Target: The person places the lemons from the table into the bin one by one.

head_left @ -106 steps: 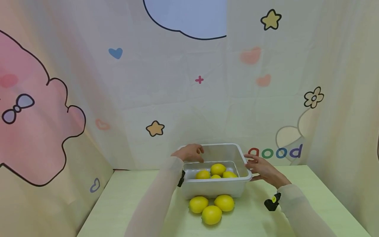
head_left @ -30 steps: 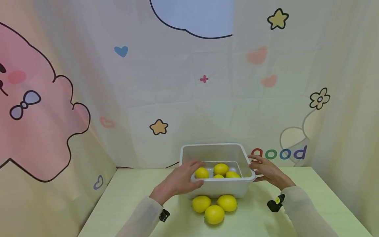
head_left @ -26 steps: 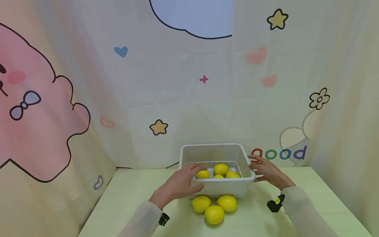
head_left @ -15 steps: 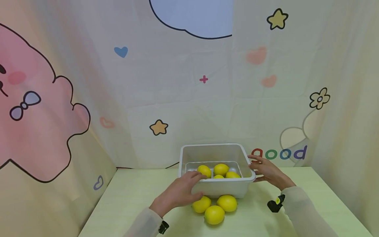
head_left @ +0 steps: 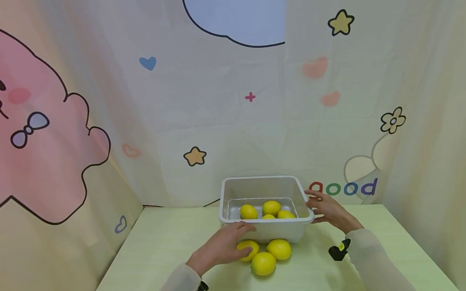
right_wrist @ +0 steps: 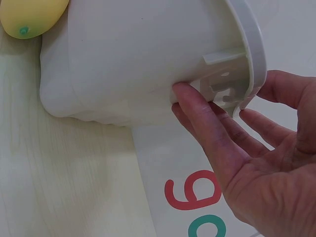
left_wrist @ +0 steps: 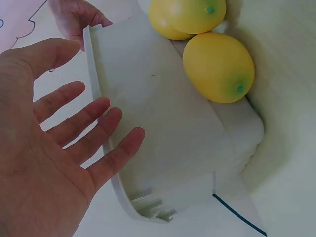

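Note:
A white plastic bin [head_left: 273, 231] stands at the back of the table with several lemons [head_left: 248, 211] inside. Three lemons lie close together before its front wall: the left lemon [head_left: 249, 244], the right lemon [head_left: 279, 249] and the front lemon [head_left: 263, 264]. My left hand [head_left: 220, 245] hovers over the left lemon, thumb partly covering it, fingers spread and slightly bent; its palm [left_wrist: 34, 163] holds nothing. With my right hand [head_left: 329, 208] I hold the bin's right edge: in the right wrist view the thumb [right_wrist: 202, 113] presses below the rim, other fingers at the rim.
Behind the bin hangs a pale curtain [head_left: 218, 101] printed with cartoon shapes, reaching down to the table's back edge. More curtain closes off both sides. The light wooden table [head_left: 156, 242] extends left and right of the bin.
My left hand was over the bin's inside, then drew back across the front rim and down towards the left lemon. The lemon at the bin's left shifted slightly. My right hand stayed at the rim.

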A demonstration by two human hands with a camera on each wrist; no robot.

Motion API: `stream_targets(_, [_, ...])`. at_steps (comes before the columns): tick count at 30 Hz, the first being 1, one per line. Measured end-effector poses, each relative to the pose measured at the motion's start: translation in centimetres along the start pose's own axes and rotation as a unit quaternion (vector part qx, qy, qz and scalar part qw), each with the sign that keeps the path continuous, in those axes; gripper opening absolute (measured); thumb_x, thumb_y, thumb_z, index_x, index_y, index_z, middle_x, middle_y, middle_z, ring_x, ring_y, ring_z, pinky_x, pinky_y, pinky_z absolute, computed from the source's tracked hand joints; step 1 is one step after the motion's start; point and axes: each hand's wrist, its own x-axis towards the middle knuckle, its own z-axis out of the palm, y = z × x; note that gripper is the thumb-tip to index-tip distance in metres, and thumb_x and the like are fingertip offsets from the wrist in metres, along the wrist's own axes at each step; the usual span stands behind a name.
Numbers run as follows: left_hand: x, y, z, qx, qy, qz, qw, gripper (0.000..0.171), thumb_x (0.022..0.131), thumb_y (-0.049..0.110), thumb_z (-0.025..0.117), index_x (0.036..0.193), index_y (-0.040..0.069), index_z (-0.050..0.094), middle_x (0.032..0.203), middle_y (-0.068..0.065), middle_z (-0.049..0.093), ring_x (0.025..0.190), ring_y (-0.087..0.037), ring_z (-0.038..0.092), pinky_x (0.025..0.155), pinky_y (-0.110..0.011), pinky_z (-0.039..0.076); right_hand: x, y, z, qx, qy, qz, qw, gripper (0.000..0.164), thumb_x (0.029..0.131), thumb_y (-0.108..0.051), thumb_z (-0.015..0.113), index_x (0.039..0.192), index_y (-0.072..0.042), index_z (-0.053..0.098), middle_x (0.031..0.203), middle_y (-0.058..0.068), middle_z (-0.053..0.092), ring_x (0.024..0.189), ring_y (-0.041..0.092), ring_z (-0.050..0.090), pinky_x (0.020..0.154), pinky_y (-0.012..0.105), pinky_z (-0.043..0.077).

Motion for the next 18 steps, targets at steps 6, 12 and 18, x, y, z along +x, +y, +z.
stream_targets(6, [0.0,-0.4,1.3,0.0,0.001,0.01,0.9999,0.049,0.086,0.039,0.062,0.131,0.025,0.049,0.134,0.008,0.052,0.124,-0.012,0.05,0.103,-0.034,0.044,0.0,-0.1,0.0,0.003,-0.002,-0.004,1.0,0.061,0.095,-0.024,0.05,0.148,-0.015,0.02,0.143,0.027,0.035,0.114,0.042,0.055,0.079,0.042,0.057])
stream_targets(12, [0.1,-0.9,2.7,0.002,-0.021,0.008,0.9997,0.048,0.085,0.037,0.064,0.129,0.023,0.052,0.132,0.008,0.055,0.122,-0.013,0.052,0.103,-0.034,0.044,0.1,-0.1,0.0,-0.001,0.0,-0.002,1.0,0.062,0.095,-0.025,0.05,0.148,-0.015,0.02,0.143,0.027,0.035,0.112,0.041,0.057,0.079,0.042,0.057])
stream_targets(18, [0.3,-1.7,4.3,0.016,-0.024,0.009,0.9995,0.05,0.082,0.037,0.066,0.129,0.024,0.053,0.13,0.008,0.057,0.118,-0.012,0.055,0.101,-0.033,0.045,0.1,0.1,0.0,-0.005,0.003,-0.003,1.0,0.063,0.095,-0.027,0.051,0.148,-0.015,0.02,0.143,0.027,0.036,0.113,0.04,0.057,0.079,0.041,0.057])
